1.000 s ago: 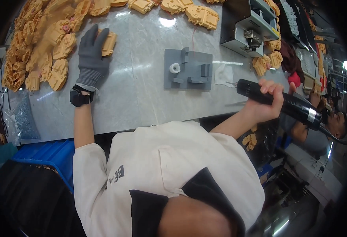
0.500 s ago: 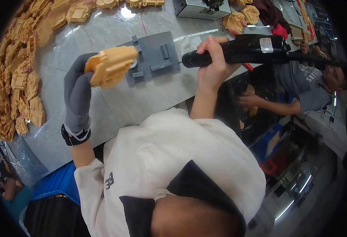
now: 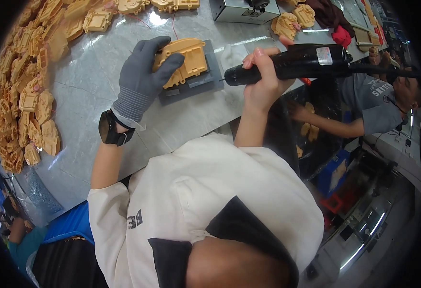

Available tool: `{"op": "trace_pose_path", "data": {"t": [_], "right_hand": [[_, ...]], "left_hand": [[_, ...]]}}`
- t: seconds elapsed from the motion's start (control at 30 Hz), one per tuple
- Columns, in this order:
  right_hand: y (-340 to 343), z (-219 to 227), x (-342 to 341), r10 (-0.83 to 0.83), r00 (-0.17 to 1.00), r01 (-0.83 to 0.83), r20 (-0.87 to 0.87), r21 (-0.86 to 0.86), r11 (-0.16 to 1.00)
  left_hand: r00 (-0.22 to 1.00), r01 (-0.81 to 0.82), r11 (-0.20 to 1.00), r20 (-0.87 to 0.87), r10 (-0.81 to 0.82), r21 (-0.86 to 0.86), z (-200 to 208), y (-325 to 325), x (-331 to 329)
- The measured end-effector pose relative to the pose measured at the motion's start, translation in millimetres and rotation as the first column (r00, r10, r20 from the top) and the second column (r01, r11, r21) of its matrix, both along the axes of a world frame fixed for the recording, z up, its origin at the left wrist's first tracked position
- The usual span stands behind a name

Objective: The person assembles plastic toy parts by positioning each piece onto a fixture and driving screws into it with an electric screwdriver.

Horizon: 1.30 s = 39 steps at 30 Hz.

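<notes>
My left hand (image 3: 149, 72), in a grey knit glove, has its thumb and fingers closed around the left side of a yellow-orange plastic housing (image 3: 192, 61). The housing lies on a grey fixture plate (image 3: 212, 65), covering most of it; the glove hides the housing's left edge. My bare right hand (image 3: 264, 77) grips a black electric screwdriver (image 3: 297, 63) held sideways. Its thin bit points left, close to the plate's right edge and apart from the housing.
Many similar housings (image 3: 28, 101) are heaped along the table's left side. A grey-white box (image 3: 245, 13) stands at the back, with more housings (image 3: 287, 25) to its right. At right a co-worker's arm (image 3: 335, 126) reaches over a black plastic-lined container. A blue bin (image 3: 69, 223) stands lower left.
My left hand has moved right and away from me, bringing the housing down onto the grey plate. The screwdriver in my right hand has barely shifted.
</notes>
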State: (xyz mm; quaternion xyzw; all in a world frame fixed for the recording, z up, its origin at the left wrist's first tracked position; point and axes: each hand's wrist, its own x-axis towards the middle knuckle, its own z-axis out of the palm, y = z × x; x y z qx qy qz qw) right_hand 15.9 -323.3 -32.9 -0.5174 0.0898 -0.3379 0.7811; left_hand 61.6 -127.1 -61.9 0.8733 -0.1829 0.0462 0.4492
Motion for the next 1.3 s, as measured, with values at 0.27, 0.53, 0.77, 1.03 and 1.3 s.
{"op": "trace_pose_path", "data": {"t": [0.27,0.53,0.77,1.03,1.3], "right_hand": [[0,-1,-2,-0.002,1.0,0.002,-0.002,0.012,1.0],[13,-7,0,-0.018,1.0,0.018,0.012,0.006,1.0],[14,4,-6,0.025,0.997,-0.027,0.07,0.036,0.999],[14,96,-8,0.876,0.078,-0.83,0.476,-0.455,0.322],[28,132,-43,0.876,0.322,-0.907,0.359,-0.147,0.394]], "left_hand": [[0.913,0.033,0.969,-0.387,-0.129,-0.245,10,6,0],[0.926,0.123,0.992,-0.358,-0.123,-0.022,26,0,-7],[0.979,0.099,0.963,-0.2,-0.049,0.25,16,12,-22],[0.985,0.007,0.979,0.166,-0.042,0.205,-20,22,-14],[0.948,0.026,0.999,0.316,-0.036,0.035,25,11,-27]]}}
